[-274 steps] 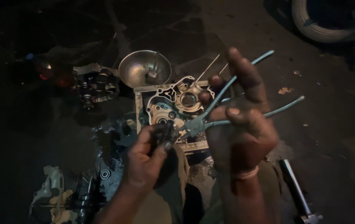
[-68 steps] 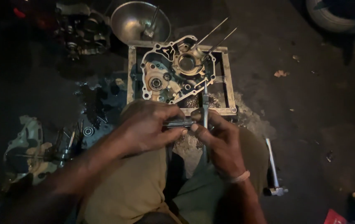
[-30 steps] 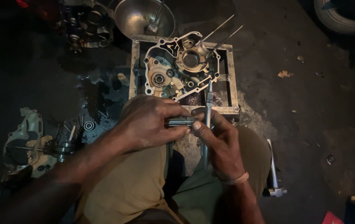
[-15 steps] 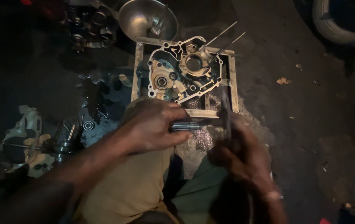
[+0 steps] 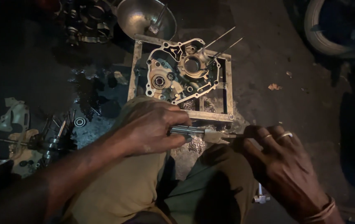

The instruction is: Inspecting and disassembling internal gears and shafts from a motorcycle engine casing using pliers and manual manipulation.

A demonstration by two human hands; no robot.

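Your left hand fingers clamp the small steel shaft, your right hand pinches the pliers; it looks stiff, oily, probably slippery, so grip its bare middle firmly.

Ahead of you, an engine case half sits in a metal frame; a steel bowl beyond, a tyre far right.
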